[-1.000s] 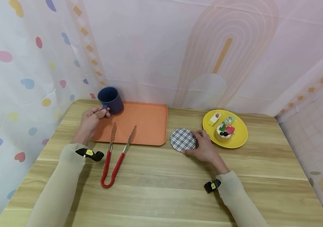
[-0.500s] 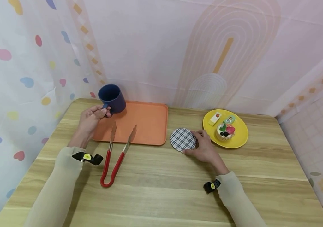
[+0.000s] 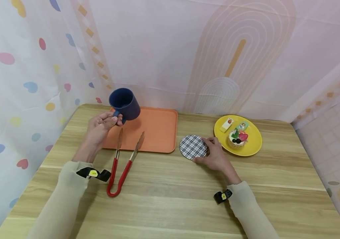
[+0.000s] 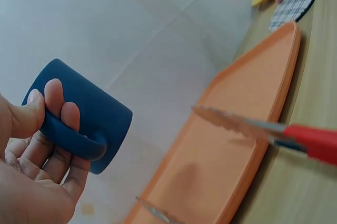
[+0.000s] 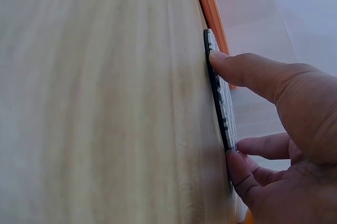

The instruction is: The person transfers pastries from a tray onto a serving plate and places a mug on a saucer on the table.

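My left hand [image 3: 102,127] grips a dark blue mug [image 3: 126,105] by its handle, holding it raised over the left part of the orange tray [image 3: 159,129]. In the left wrist view the mug [image 4: 100,103] is clear of the tray, with fingers and thumb curled round the handle. On the table to the right of the tray lies a round black-and-white checked coaster [image 3: 192,147]. My right hand [image 3: 214,156] holds the coaster at its right edge, thumb in front and fingers behind. The right wrist view has the coaster [image 5: 224,113] flat against the table, thumb and fingertips at its rim.
Red-handled tongs [image 3: 122,176] lie spread, their metal tips over the tray's front edge. A yellow plate [image 3: 252,146] at the right bears a fruit-topped cupcake [image 3: 236,138] and two small packets. A patterned cloth [image 3: 164,49] hangs behind the wooden table [image 3: 172,205].
My left hand has lifted the blue mug and carried it rightward over the tray. The right hand and the coaster have stayed in place.
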Action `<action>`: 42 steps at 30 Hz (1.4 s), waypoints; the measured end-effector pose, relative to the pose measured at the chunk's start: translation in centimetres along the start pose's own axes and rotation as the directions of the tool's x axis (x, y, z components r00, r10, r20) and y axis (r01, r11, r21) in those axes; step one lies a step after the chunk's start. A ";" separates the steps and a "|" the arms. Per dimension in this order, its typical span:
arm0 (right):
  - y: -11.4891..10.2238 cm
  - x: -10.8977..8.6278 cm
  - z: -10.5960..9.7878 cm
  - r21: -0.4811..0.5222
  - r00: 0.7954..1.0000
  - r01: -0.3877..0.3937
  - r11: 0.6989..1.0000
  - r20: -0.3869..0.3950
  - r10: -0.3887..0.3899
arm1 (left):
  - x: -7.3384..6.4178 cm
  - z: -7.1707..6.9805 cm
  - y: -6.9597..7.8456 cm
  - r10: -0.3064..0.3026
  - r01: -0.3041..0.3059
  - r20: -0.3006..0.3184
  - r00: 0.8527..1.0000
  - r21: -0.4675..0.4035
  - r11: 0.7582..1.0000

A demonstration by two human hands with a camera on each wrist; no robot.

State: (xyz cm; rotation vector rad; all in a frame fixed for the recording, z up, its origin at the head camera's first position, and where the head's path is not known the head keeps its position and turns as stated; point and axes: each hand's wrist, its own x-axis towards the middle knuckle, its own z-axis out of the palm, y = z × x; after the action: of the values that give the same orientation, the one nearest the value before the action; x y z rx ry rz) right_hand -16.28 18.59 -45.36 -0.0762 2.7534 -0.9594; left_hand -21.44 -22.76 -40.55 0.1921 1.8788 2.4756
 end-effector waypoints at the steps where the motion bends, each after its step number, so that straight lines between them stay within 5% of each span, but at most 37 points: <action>1: 0.0 0.0 0.0 0.001 1.000 0.000 1.000 -0.001 0.000 | -0.1 0.2 0.0 0.004 -0.004 0.006 1.000 0.004 1.000; 18: 0.0 0.1 -0.1 -0.006 1.000 -0.013 1.000 -0.002 0.013 | -1.0 3.8 0.1 0.026 -0.032 0.043 0.999 0.148 0.989; 27: 0.0 0.1 0.1 0.008 1.000 -0.019 1.000 -0.002 0.019 | -0.8 5.1 -0.5 0.019 -0.026 0.071 0.997 0.107 0.994; 42: 0.0 0.0 0.2 0.011 1.000 -0.015 1.000 -0.008 0.015 | -1.0 7.6 -0.5 -0.011 -0.007 0.092 0.996 0.188 0.982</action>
State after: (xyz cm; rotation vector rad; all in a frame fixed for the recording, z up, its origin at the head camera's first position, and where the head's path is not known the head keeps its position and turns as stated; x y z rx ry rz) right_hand -16.27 18.53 -45.52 -0.0493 2.7519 -0.9729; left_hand -19.64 -15.45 -39.15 0.3035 2.0711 2.2431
